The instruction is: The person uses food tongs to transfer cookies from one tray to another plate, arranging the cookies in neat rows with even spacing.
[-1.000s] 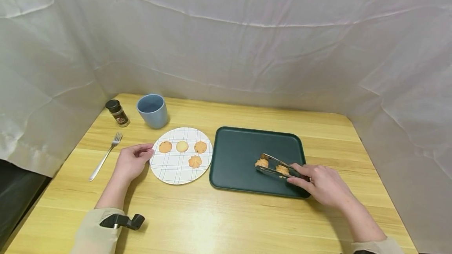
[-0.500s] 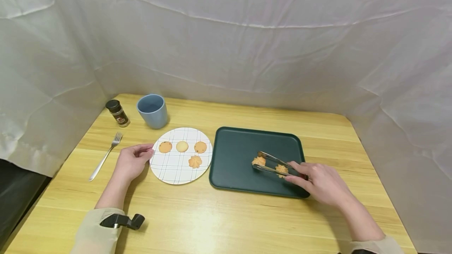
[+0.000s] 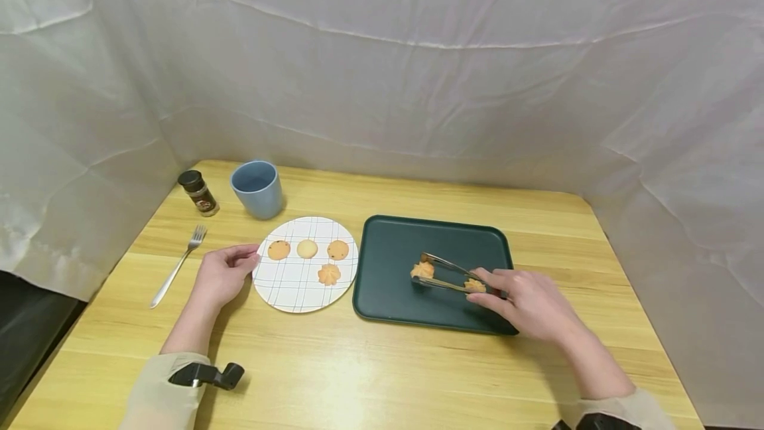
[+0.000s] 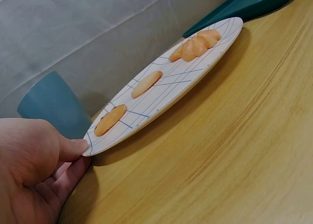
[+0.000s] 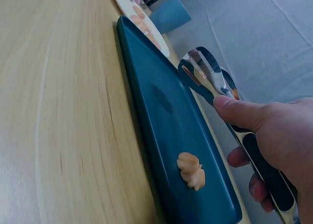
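Note:
My left hand [image 3: 222, 276] pinches the left rim of a round white plate [image 3: 289, 287] with blue lines, thumb on top and fingers below. Three round cookies, the middle one a pale cookie [image 3: 307, 249], lie in a row on it, with a ridged flower-shaped cookie [image 3: 329, 275] in front. My right hand [image 3: 525, 300] grips metal tongs [image 5: 269, 172] with dark handle panels. Between the tong ends a second flower-shaped cookie [image 3: 422, 271] is held above the dark green tray [image 3: 400, 244]. Another ridged cookie [image 5: 191, 171] lies on the tray, partly behind the tongs in the head view.
A blue cup [image 3: 258, 189] stands behind the plate, with a black-capped spice jar [image 3: 199, 192] to its left. A fork [image 3: 179, 265] lies left of my left hand. Grey cloth [image 3: 382, 85] surrounds the back and sides of the wooden table [image 3: 310, 377].
My right hand has moved left with the tongs, and the cookie between their ends has come along toward the plate. The left hand keeps its hold on the plate's rim.

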{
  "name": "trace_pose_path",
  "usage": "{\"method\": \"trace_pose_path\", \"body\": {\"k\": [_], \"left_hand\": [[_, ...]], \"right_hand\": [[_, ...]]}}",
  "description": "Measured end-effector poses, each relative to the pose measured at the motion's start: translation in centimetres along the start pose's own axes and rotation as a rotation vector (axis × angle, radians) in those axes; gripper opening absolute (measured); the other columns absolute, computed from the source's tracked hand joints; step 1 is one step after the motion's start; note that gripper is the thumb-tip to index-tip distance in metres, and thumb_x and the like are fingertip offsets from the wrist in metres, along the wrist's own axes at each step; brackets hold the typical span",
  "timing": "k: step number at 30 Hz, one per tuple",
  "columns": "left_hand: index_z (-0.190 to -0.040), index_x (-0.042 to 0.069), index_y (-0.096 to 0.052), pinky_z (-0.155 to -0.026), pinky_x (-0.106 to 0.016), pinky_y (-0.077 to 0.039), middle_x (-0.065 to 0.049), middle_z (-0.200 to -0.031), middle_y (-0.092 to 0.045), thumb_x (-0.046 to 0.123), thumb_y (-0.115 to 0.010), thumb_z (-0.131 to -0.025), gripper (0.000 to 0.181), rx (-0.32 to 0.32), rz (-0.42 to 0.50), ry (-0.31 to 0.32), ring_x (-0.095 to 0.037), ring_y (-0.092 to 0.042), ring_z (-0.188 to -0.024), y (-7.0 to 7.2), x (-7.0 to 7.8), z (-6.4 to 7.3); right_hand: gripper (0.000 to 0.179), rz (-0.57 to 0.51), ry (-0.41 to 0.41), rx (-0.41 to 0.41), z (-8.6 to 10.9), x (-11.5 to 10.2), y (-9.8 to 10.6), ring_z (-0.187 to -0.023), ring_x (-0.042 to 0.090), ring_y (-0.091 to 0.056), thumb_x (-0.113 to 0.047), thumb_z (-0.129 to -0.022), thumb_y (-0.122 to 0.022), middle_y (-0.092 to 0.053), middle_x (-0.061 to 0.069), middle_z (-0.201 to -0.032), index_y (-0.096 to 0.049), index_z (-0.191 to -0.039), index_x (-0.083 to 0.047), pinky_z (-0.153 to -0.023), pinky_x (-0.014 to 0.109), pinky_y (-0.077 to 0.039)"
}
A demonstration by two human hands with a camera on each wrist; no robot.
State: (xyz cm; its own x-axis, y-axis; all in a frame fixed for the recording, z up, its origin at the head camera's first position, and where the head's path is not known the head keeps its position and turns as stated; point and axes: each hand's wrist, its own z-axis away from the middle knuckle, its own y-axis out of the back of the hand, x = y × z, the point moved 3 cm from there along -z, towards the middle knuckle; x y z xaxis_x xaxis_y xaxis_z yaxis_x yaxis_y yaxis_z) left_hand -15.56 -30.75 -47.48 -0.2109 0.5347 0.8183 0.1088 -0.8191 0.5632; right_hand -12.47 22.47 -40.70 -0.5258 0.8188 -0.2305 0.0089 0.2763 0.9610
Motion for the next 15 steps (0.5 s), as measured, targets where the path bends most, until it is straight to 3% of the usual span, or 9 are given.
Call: {"method": "trace_pose_path", "body": {"k": [3, 5, 9, 15], "left_hand": [[-0.136, -0.001, -0.069, -0.078, -0.018, -0.049, -0.02, -0.123, -0.071, 0.022, -0.066, -0.107, 0.037, -0.002, -0.001, 0.0, -0.026, -0.063, -0.108, 0.0, 0.1, 0.0], [-0.136, -0.001, -0.069, -0.078, -0.018, -0.049, -0.02, -0.123, -0.071, 0.022, -0.066, -0.107, 0.037, -0.003, -0.002, 0.002, -0.026, -0.063, -0.109, 0.0, 0.1, 0.0], [-0.136, -0.001, -0.069, -0.079, -0.019, -0.049, -0.02, -0.124, -0.071, 0.023, -0.066, -0.107, 0.038, -0.005, -0.002, 0.006, -0.026, -0.063, -0.109, 0.0, 0.1, 0.0], [-0.136, -0.001, -0.069, -0.079, -0.018, -0.05, -0.019, -0.124, -0.071, 0.023, -0.066, -0.107, 0.038, -0.002, -0.007, 0.005, -0.026, -0.064, -0.11, 0.0, 0.0, 0.0]], "right_hand": [[0.057, -0.009, 0.015, 0.005, -0.3, -0.3, -0.1, -0.067, 0.004, -0.056, -0.057, -0.097, -0.072, -0.068, -0.016, -0.085, -0.074, -0.137, -0.017, -0.058, 0.029, -0.044], [0.057, -0.013, 0.023, 0.003, -0.5, -0.5, -0.1, -0.061, 0.0, -0.044, -0.057, -0.096, -0.072, -0.053, -0.022, -0.073, -0.074, -0.137, -0.018, -0.054, 0.026, -0.036], [0.057, -0.015, 0.026, -0.001, -1.0, -1.0, -0.1, -0.057, -0.001, -0.039, -0.058, -0.097, -0.07, -0.044, -0.024, -0.068, -0.073, -0.139, -0.019, -0.052, 0.025, -0.033], [0.055, -0.034, 0.048, 0.01, -1.8, -2.0, -0.1, -0.057, -0.002, -0.04, -0.058, -0.097, -0.07, -0.049, -0.024, -0.072, -0.073, -0.138, -0.021, -0.051, 0.025, -0.034]]}}
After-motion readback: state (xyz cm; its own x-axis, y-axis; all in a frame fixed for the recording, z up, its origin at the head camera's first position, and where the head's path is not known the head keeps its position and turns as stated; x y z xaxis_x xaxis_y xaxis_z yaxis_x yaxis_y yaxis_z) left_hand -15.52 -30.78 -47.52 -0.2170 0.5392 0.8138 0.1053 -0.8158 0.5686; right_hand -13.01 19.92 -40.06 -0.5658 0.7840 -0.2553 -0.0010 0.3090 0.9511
